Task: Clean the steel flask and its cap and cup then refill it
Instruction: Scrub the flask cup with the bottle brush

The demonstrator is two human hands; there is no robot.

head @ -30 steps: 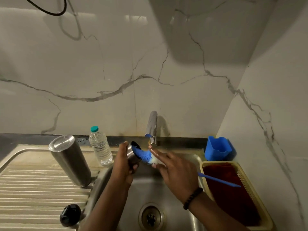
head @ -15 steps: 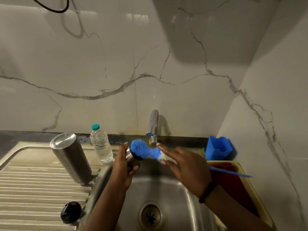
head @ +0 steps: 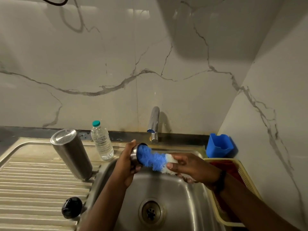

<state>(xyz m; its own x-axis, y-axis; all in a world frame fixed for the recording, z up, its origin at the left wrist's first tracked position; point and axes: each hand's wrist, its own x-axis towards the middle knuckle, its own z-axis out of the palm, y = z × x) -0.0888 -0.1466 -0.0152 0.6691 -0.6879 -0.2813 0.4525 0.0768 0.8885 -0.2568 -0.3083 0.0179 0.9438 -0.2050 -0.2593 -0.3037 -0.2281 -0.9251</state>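
Over the sink basin [head: 168,194], both hands meet just below the tap [head: 154,121]. Much of the steel cup [head: 133,155] is hidden inside the left hand [head: 126,164]; only its rim and a strip of wall show. Blue bristles of the bottle brush [head: 153,158] fill the cup's mouth, so the inside cannot be seen. Brush handle hidden behind the right hand [head: 193,166] and wrist; the white bristle end pokes out at the thumb.

Left hand: fingers curled round the cup, thumb on top, mouth turned to the right. Right hand: palm down, fingers closed round the brush just behind the bristles, probably on the handle's start, though the grip point is blurred. Dark bead bracelet [head: 220,180] on the right wrist.

Steel flask [head: 71,154] stands upside down on the ribbed drainboard [head: 33,185], near the basin's left edge, apart from the hands. Black cap [head: 72,207] lies nearer, close to the basin rim. Water bottle [head: 101,141] stands behind, beside the flask. Yellow basket [head: 240,169] hugs the basin's right edge, partly covered by the right forearm; blue holder [head: 219,145] behind it. Drain [head: 151,212] open below the hands.
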